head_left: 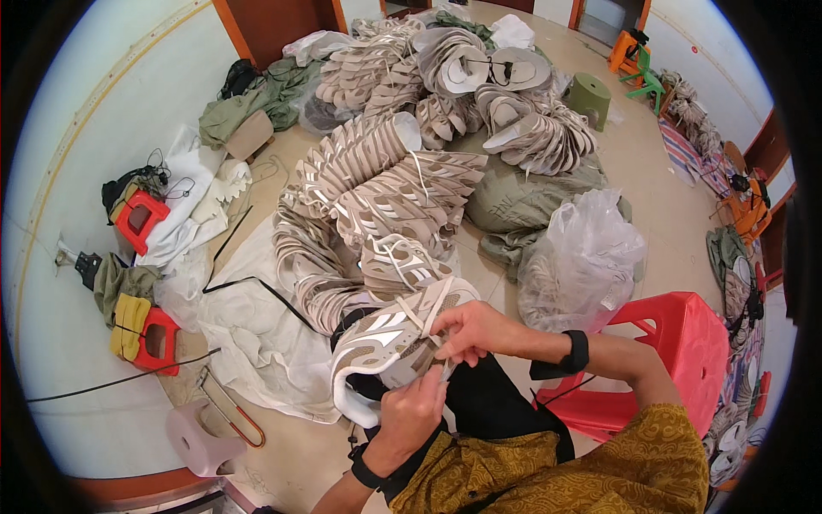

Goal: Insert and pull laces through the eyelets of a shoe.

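Observation:
A beige and white shoe upper (pixel 390 341) lies across my lap, its padded white collar toward me. My left hand (pixel 412 417) is closed on the near side of the upper, fingers and thumb pinched at its edge. Just above it, my right hand (pixel 473 332) is closed, with thumb and fingertips pinching what looks like the pale shoelace (pixel 417 319) that runs over the front of the upper. The fingertips of both hands almost meet. Beyond the toe lies another laced upper (pixel 402 263), against a large pile of uppers (pixel 402 193).
A red plastic stool (pixel 685 364) stands close at my right, beside a clear plastic bag (pixel 582 261). White cloth (pixel 265 343) covers floor at left, near a pink stool (pixel 204 439) and a red stool (pixel 158 341). A green stool (pixel 591 98) stands farther back.

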{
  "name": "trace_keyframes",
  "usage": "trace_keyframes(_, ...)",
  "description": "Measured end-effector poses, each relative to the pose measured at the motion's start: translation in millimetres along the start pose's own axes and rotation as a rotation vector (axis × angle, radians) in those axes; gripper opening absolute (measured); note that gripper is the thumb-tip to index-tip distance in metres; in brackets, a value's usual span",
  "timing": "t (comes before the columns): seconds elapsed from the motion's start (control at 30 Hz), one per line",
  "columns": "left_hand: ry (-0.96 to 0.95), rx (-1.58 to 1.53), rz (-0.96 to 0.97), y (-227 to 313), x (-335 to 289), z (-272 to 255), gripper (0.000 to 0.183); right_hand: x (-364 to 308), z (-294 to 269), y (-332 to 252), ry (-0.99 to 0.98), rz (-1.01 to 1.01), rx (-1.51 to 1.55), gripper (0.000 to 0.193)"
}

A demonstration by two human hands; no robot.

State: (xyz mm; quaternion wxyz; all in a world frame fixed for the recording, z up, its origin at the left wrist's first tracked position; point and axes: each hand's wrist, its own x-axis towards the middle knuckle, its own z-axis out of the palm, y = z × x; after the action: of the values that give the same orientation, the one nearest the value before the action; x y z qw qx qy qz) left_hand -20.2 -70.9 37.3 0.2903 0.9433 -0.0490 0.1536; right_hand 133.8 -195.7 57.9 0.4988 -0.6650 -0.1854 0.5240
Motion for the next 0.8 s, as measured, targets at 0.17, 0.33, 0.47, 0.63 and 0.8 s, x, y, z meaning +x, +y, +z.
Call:
trace_keyframes(0.17, -0.020, 0.005, 0.045, 2, 1, -1, 0.023, 10, 1, -8, -0.052, 0.014, 0.272, 0.033)
trace_keyframes(0.33, -0.062, 0.040, 0.036, 6, 3, -3, 0.023, 17, 3, -20, 0.352, -0.708, -1.001, 0.038)
trace_keyframes(0.47, 0.047, -0.007, 0.104, 3, 9, -6, 0.023, 42, 7, 10, 0.268, -0.728, -1.117, 0.034)
trace_keyframes(0.63, 0.064, -0.025, 0.071, -8, 10, -6, 0.019, 47, 2, 17, 0.309, -0.857, -0.576, 0.022)
trace_keyframes(0.8, 0.027, -0.365, -0.298, -12, 15, -10, 0.019, 36, 13, 18, 0.307, -0.791, -0.213, 0.023)
